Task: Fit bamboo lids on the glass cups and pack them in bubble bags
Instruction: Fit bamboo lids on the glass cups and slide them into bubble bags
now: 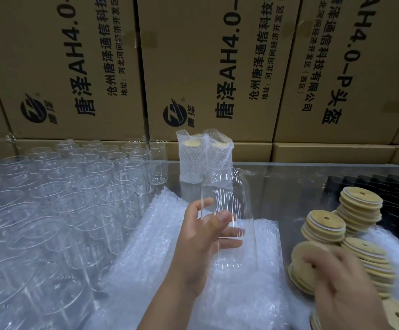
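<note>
Head view: your left hand grips the glass cup upright over flat bubble bags, empty, no lid yet. Blurred right hand at the bamboo lids – can't tell its grip. Clip those leaning stacks & they'll prob topple. 2 packed bags at back each hold a lidded cup

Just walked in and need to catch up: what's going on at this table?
A person is mid-packing. The left hand holds a lidless glass cup over the bubble bags. The right hand, blurred, is at the bamboo lids. Two wrapped cups with lids stand at the back, right of many bare cups.
</note>
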